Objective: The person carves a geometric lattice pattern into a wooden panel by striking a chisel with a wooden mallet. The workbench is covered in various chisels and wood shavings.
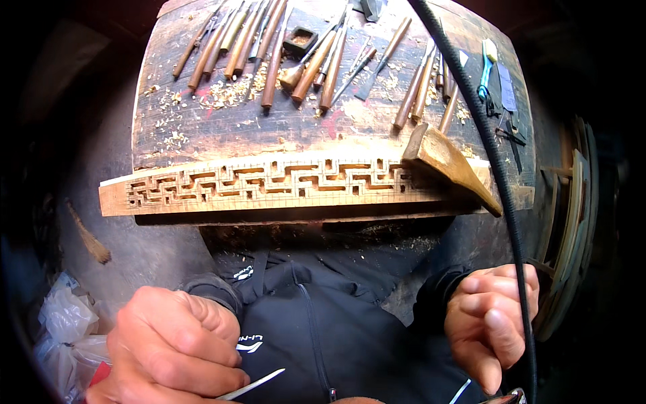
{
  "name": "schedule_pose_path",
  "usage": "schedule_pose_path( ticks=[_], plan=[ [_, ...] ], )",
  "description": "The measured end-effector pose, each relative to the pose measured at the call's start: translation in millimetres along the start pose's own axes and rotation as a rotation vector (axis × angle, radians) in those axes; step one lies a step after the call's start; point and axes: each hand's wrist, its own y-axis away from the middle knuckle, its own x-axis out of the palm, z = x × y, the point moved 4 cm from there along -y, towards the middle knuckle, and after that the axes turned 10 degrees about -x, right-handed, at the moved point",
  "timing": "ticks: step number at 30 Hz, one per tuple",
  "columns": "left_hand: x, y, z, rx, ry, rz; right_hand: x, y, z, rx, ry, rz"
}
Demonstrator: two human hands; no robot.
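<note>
My left hand (175, 343) is closed in a fist at the lower left, in front of my dark jacket. A thin white pointed sliver (259, 384) shows beside its fingers; whether it is held or is jacket trim is unclear. My right hand (488, 316) is raised at the lower right, fingers curled and thumb pointing down, with nothing visible in it. Beyond both hands a long wooden board (282, 202), carved with an angular fretwork pattern over pencilled grid lines, lies along the bench's near edge. A wooden mallet (447, 158) rests across its right end.
Several wood-handled chisels (272, 74) lie across the wooden bench (222, 138) among shavings, near a small dark square box (300, 42) and a blue brush (486, 71). A black cable (501, 168) hangs across the right side. Plastic bags (67, 316) sit at left.
</note>
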Motion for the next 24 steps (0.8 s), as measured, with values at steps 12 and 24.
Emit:
schedule_pose_path(
  ticks=[12, 24],
  plan=[
    [2.8, 1.2, -13.9, 0.058, -0.056, -0.036, 20.5, -28.6, 21.8, 0.271, -0.297, -0.218],
    [11.2, -1.5, -34.2, -0.058, -0.111, 0.01, 12.8, -33.2, 21.0, 0.044, -0.596, -0.044]
  ],
)
